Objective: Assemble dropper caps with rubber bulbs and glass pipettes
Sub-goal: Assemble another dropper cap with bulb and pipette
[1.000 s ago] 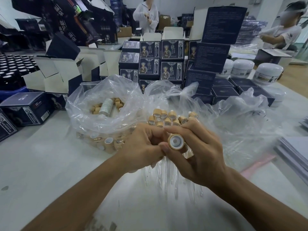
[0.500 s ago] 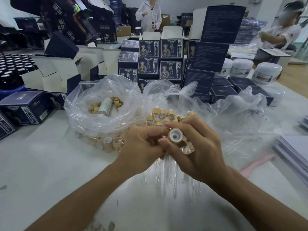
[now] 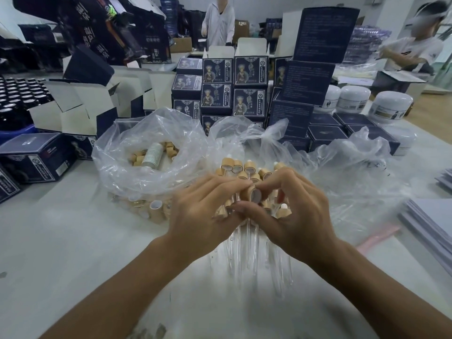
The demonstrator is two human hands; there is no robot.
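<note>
Your right hand (image 3: pixel 291 211) pinches a tan wood-look dropper cap (image 3: pixel 254 194) between thumb and curled forefinger, its pale open underside turned toward you. Your left hand (image 3: pixel 205 214) meets it from the left, fingertips closed on the cap's far side; what else they hold is hidden. Both hands hover just above a row of assembled caps with clear glass pipettes (image 3: pixel 244 250), whose tips fan toward you across the white tabletop (image 3: pixel 61 253).

Just beyond your fingers lie more tan caps (image 3: pixel 242 168) on crumpled clear plastic (image 3: pixel 354 177). To the far left of them an open clear plastic bag (image 3: pixel 146 152) holds loose caps and a pale cylinder, its rim standing up beside your left hand.

Open room lies near-left on the bare table. To the right, a stack of grey sheets (image 3: pixel 430 221) reaches the table's edge. Dark blue printed cartons (image 3: pixel 232 86) wall off the far side, with white jars (image 3: pixel 391 104) at far right.
</note>
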